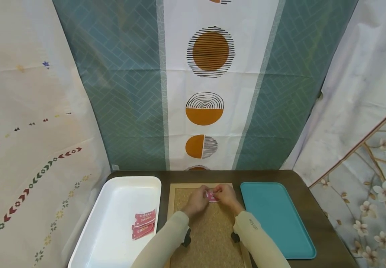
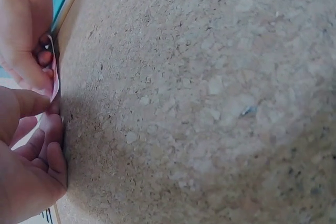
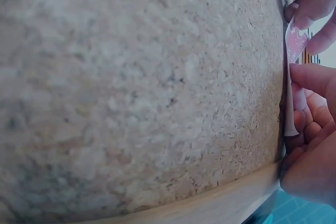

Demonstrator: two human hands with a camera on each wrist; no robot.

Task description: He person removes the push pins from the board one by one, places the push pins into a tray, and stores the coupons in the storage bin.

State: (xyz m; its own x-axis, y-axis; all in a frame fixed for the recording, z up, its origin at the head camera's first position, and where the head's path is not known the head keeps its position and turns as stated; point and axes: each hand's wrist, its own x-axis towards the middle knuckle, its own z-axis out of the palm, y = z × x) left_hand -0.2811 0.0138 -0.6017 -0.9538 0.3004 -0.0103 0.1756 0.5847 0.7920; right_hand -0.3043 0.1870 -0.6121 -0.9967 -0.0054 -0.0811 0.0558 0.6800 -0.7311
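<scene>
A pink paper coupon (image 1: pixel 212 196) with white print is near the far end of a cork board (image 1: pixel 209 230) in a light wooden frame. My left hand (image 1: pixel 197 201) pinches its left end between thumb and fingertips. At the other end my right hand (image 1: pixel 225 195) pinches it too. In the right wrist view the coupon (image 3: pixel 295 43) bends slightly, close over the cork, and the right thumb lies across its face. The left wrist view has the coupon (image 2: pixel 55 72) almost edge-on, partly hidden by the fingers.
Left of the board, a white tray (image 1: pixel 112 219) holds overlapping red coupons (image 1: pixel 144 224) near its right side. A teal tray (image 1: pixel 273 216) lies to the right. Both stand on a dark brown table (image 1: pixel 327 238). Patterned curtains (image 1: pixel 129 93) hang behind and at both sides.
</scene>
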